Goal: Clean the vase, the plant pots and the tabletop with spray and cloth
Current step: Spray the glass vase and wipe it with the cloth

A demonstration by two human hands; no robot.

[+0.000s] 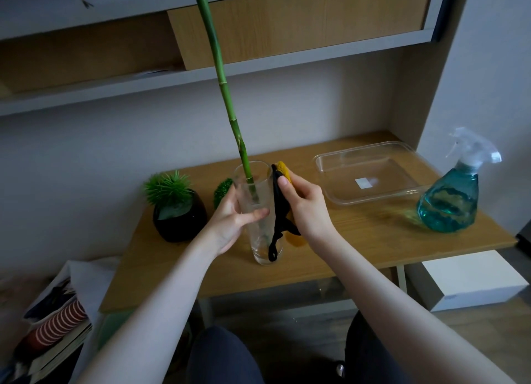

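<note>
On the wooden tabletop (pixel 359 240), a clear plastic tray (pixel 370 174) lies at two o'clock and a spray bottle (pixel 451 199) of teal liquid at three. At centre stands a tall glass vase (pixel 260 225) holding a bamboo stalk (pixel 227 96), with a black plant pot (pixel 179 217) at nine o'clock. The left hand (pixel 230 220) has fingers clamped around the vase, and the right hand (pixel 304 205) pinches a yellow-and-black cloth (pixel 280 211) against its side.
</note>
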